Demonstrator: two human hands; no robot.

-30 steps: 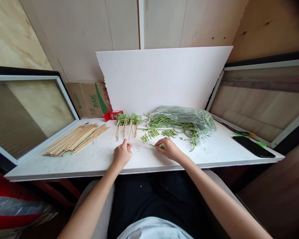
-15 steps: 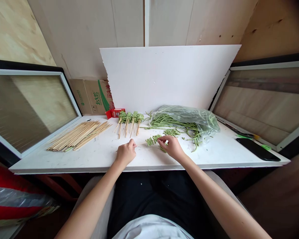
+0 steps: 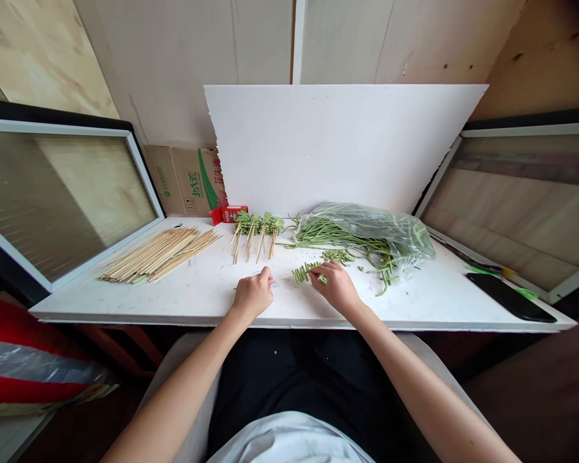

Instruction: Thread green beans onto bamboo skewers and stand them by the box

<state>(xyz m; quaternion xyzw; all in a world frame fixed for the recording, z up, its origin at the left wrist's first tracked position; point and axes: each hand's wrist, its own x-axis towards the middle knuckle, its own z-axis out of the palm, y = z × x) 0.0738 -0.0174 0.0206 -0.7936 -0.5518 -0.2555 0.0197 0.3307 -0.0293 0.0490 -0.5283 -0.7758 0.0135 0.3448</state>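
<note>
A person in dark trousers [image 3: 309, 386] is sitting at a white bench [image 3: 174, 310], forearms reaching in over its near edge. The left hand [image 3: 253, 293] is closing tightly on one end of a thin wooden skewer [image 3: 284, 276], which is pointing rightward, roughly level, just above the bench. A row of short green bean pieces [image 3: 301, 273] is sitting crosswise along that skewer, between the two hands. The right hand [image 3: 338, 287] is holding its thumb and fingers narrowed at the row's right end, with bean green showing among them; from where I am standing I cannot tell whether they are gripping a loose piece or a threaded one. Just behind the right hand, a small heap of cut bean pieces [image 3: 336, 256] is lying on the bench, and beyond it long green beans [image 3: 330, 233] are spilling from a clear plastic bag [image 3: 408, 233]. Behind the left hand, filled bean skewers [image 3: 259, 223] are lying in a cluster, their bare sticks pointing toward the person. A small red box [image 3: 234, 213] is resting beside them, in front of a printed cardboard box [image 3: 186, 182]. Farther left, a broad bundle of bare skewers [image 3: 154, 256] is lying flat. A black phone [image 3: 510, 297] is lying near the right end, and a white board [image 3: 342, 148] is standing along the back.
</note>
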